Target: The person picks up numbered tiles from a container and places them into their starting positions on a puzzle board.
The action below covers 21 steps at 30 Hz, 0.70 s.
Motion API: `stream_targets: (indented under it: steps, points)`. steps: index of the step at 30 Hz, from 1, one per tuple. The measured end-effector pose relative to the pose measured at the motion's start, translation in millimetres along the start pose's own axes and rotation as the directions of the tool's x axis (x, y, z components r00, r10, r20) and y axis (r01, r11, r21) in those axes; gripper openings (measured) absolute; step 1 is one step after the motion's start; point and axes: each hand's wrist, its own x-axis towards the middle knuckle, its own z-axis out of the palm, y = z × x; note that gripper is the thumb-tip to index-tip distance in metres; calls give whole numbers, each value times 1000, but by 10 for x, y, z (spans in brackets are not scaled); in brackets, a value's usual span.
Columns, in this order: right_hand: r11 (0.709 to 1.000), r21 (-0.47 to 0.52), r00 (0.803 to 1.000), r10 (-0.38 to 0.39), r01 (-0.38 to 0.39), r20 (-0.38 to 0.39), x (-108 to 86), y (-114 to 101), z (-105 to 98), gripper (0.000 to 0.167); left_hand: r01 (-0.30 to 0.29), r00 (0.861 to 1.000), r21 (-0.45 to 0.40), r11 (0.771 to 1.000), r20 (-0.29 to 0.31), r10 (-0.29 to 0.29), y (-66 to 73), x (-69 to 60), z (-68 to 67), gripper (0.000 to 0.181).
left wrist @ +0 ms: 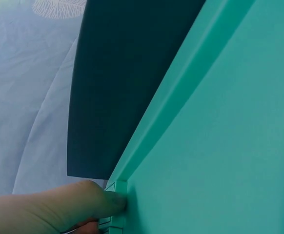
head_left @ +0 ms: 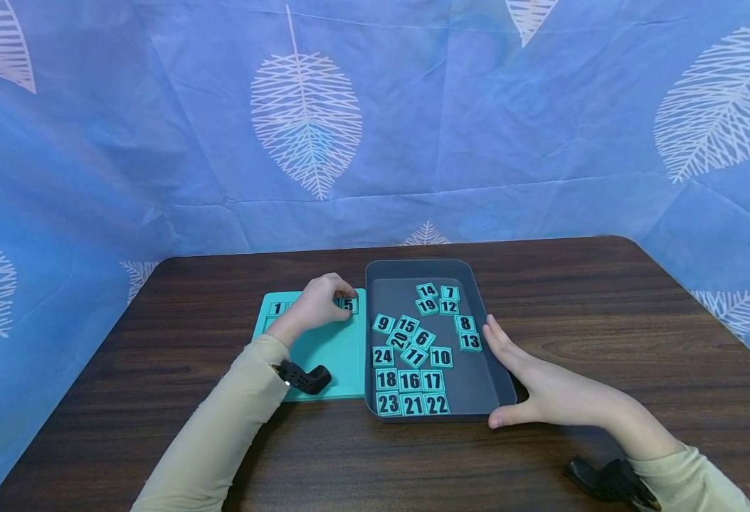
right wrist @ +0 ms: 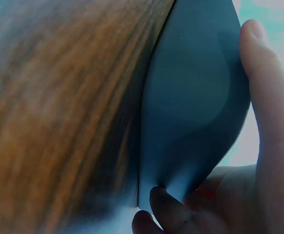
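Observation:
My left hand (head_left: 313, 304) is at the far right corner of a turquoise board (head_left: 330, 366), its thumb and finger pinching the number tile marked 5 (head_left: 350, 306). In the left wrist view the thumb (left wrist: 103, 201) presses near the board's raised edge. A tile marked 1 (head_left: 277, 308) lies in the board's far left corner; the hand hides the stretch between. On the right, my other hand (head_left: 551, 387) holds the near right corner of a dark grey tray (head_left: 484, 387), thumb on the near side and fingers along the right side. Several loose number tiles (head_left: 410, 380) lie face up in the tray.
Board and tray stand side by side on a dark wooden table (head_left: 605, 306). Behind the table hangs a blue cloth (head_left: 400, 142) with white leaf prints. Each wrist wears a black camera strap.

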Motion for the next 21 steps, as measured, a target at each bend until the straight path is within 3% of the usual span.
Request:
stream_targets:
  steps: [14, 21]
  points:
    - [1000, 9, 1000, 5, -5, 6, 0, -7, -6, 112, 7, 1000, -3, 1000, -3, -7, 38, -18, -24, 30]
    - [1000, 7, 1000, 0, 0, 0, 1, -7, 0, 111, -24, 996, -33, 999, -87, 21, 147, -13, -108, 29]
